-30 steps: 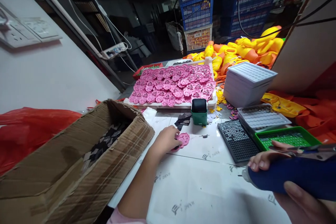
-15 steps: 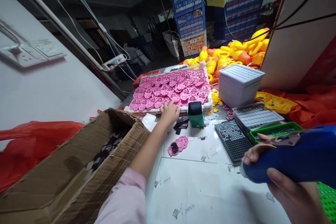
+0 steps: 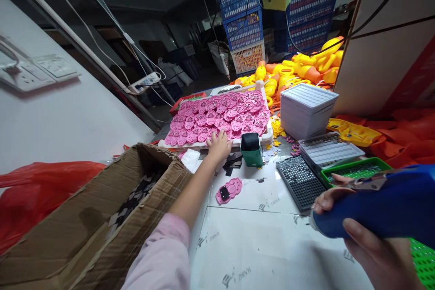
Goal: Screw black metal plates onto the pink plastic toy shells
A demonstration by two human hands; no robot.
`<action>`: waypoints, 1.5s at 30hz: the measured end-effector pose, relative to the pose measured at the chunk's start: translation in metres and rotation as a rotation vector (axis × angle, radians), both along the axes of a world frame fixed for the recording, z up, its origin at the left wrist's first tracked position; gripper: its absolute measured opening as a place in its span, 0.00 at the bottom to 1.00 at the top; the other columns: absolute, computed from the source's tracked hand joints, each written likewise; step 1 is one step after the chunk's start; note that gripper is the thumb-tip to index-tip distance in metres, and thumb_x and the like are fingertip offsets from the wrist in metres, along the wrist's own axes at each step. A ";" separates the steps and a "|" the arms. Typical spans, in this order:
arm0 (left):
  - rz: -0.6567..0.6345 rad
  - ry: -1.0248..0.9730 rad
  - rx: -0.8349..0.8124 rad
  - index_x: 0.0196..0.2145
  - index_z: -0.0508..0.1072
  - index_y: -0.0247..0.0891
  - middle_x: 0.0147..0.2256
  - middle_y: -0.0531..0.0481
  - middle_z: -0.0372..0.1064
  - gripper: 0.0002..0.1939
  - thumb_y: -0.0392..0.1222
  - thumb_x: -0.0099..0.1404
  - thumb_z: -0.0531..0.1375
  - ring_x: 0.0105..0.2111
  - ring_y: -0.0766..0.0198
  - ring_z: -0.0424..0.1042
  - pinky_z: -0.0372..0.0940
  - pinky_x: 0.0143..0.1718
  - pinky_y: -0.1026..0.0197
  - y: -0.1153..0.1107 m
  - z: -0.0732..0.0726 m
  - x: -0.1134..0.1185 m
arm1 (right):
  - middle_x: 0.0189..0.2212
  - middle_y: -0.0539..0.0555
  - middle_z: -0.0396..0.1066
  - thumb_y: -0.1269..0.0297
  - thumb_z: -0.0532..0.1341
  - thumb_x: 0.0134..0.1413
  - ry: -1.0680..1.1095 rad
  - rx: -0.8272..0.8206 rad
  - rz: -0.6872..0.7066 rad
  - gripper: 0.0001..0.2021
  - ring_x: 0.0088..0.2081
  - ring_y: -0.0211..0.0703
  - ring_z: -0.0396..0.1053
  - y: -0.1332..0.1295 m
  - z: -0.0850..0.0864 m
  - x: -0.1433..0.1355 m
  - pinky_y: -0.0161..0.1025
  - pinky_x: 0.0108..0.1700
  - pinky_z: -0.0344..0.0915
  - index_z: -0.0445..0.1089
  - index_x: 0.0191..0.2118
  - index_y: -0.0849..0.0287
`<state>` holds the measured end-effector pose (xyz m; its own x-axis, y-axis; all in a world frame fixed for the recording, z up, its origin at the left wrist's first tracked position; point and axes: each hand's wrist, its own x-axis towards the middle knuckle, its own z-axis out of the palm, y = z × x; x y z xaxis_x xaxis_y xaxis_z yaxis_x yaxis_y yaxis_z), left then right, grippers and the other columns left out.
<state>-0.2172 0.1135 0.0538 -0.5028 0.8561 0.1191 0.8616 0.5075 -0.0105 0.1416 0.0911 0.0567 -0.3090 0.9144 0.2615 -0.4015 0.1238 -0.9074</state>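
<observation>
My left hand (image 3: 219, 147) reaches over the front rim of a white tray (image 3: 269, 133), its fingers apart and touching or just above the pink plastic parts (image 3: 217, 115) stacked in rows there. Wrapped in my right hand (image 3: 365, 244) is a blue electric screwdriver (image 3: 380, 210) with a metal lever on top, held sideways above the table and pointing left. On the white table between the hands lies a single pink plastic casing (image 3: 229, 191) with a black square piece in it. Behind that casing stands a small green container (image 3: 252, 157) with black inside, beside flat black pieces (image 3: 233, 162).
An open cardboard box (image 3: 170, 176) with black and grey pieces stands at left. To the right are a black perforated tray (image 3: 301, 183), a green tray (image 3: 377, 163) and stacked white trays (image 3: 307, 118). Yellow plastic parts (image 3: 306, 65) pile up behind; cables hang above.
The whole view has shifted slightly left. Both hands keep nearly the same places, the left at the pink parts and the right around the electric screwdriver.
</observation>
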 end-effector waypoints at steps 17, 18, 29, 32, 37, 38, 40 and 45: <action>-0.428 0.086 0.298 0.59 0.61 0.36 0.60 0.36 0.59 0.22 0.41 0.69 0.51 0.61 0.45 0.52 0.49 0.57 0.43 -0.143 -0.004 0.091 | 0.28 0.52 0.69 0.53 0.68 0.44 -0.094 -0.109 -0.008 0.16 0.32 0.46 0.70 -0.010 0.009 0.002 0.44 0.35 0.70 0.67 0.37 0.52; -0.502 0.114 0.294 0.58 0.62 0.35 0.58 0.36 0.62 0.21 0.39 0.68 0.51 0.60 0.44 0.52 0.48 0.56 0.43 -0.155 -0.008 0.101 | 0.28 0.51 0.69 0.53 0.68 0.44 -0.094 -0.110 -0.007 0.16 0.32 0.46 0.70 -0.011 0.010 0.003 0.44 0.35 0.70 0.67 0.37 0.52; -0.708 -0.032 0.019 0.54 0.67 0.32 0.58 0.38 0.65 0.19 0.34 0.65 0.52 0.57 0.42 0.58 0.55 0.51 0.43 -0.197 -0.038 0.141 | 0.29 0.53 0.69 0.52 0.69 0.43 -0.011 -0.146 0.017 0.19 0.32 0.46 0.69 -0.008 0.001 0.001 0.47 0.36 0.72 0.70 0.41 0.54; -0.727 -0.076 0.001 0.51 0.69 0.32 0.57 0.38 0.65 0.19 0.30 0.63 0.51 0.57 0.43 0.60 0.58 0.50 0.42 -0.189 -0.037 0.132 | 0.28 0.51 0.68 0.52 0.69 0.43 0.000 -0.169 0.005 0.22 0.31 0.43 0.69 -0.008 0.004 0.000 0.44 0.36 0.72 0.69 0.44 0.51; -0.811 -0.166 0.089 0.47 0.73 0.33 0.51 0.41 0.73 0.20 0.27 0.58 0.52 0.56 0.43 0.65 0.60 0.50 0.39 -0.179 -0.032 0.112 | 0.27 0.53 0.69 0.52 0.69 0.42 -0.015 -0.115 -0.020 0.22 0.31 0.46 0.69 -0.006 0.004 0.001 0.47 0.35 0.71 0.69 0.45 0.53; -0.814 -0.184 0.128 0.45 0.74 0.35 0.49 0.43 0.74 0.19 0.27 0.58 0.53 0.55 0.44 0.66 0.61 0.51 0.39 -0.176 -0.032 0.107 | 0.27 0.53 0.69 0.52 0.69 0.42 -0.021 -0.105 -0.017 0.22 0.31 0.47 0.69 -0.006 0.004 0.002 0.48 0.36 0.71 0.70 0.44 0.53; -0.771 -0.223 0.199 0.42 0.76 0.39 0.46 0.45 0.76 0.16 0.30 0.59 0.55 0.52 0.49 0.69 0.63 0.51 0.43 -0.165 -0.030 0.095 | 0.28 0.53 0.69 0.51 0.69 0.43 -0.027 -0.107 -0.009 0.21 0.32 0.47 0.70 -0.007 0.003 0.002 0.48 0.37 0.71 0.70 0.43 0.53; -0.470 -0.211 0.276 0.43 0.77 0.38 0.44 0.42 0.76 0.14 0.35 0.63 0.55 0.46 0.54 0.72 0.66 0.50 0.48 -0.106 -0.032 0.041 | 0.28 0.50 0.69 0.51 0.70 0.42 -0.024 -0.141 -0.007 0.25 0.31 0.44 0.70 -0.007 0.004 0.001 0.45 0.37 0.71 0.67 0.48 0.50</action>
